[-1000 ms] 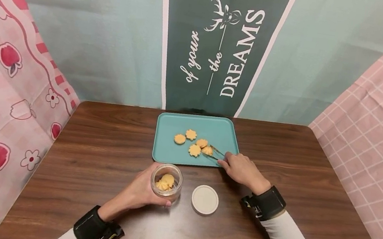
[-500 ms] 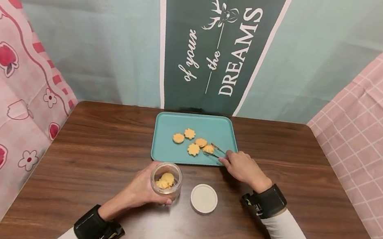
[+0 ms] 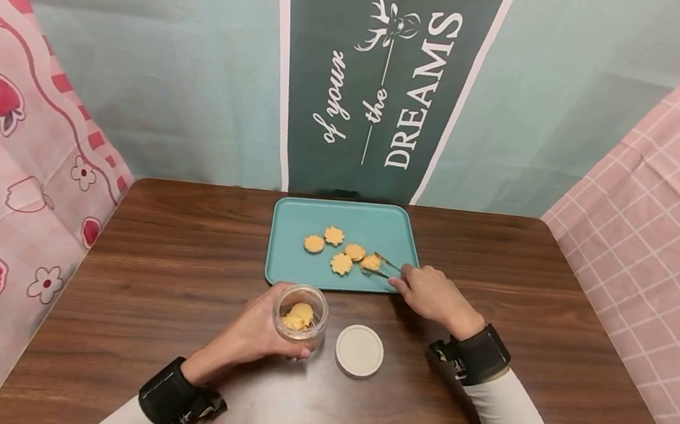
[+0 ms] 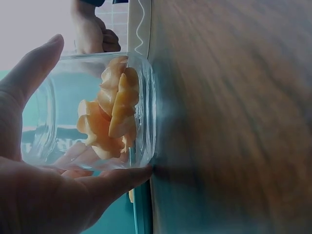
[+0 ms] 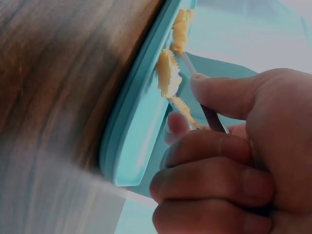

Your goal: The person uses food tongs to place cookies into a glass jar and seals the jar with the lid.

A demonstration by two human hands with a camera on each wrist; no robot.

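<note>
Two hands: both busy at the near edge of the tray
Left hand point(image 3: 258, 335): fingers curled round a small glass jar point(image 3: 300, 314) that stands on the worktop point(image 3: 172, 275) — biscuits point(image 4: 114, 117) lie inside it
Right hand point(image 3: 433, 295): fingers pinch metal tongs point(image 3: 383, 267), whose tips close on a biscuit point(image 3: 370, 262) in the tray
Tray point(image 3: 292, 223): teal, at the far middle of the worktop; four more flower-shaped biscuits point(image 3: 342, 263) lie on it, just left of the tongs
Lid point(image 3: 359, 350): white, round, flat on the worktop just right of the jar — apart from both hands
</note>
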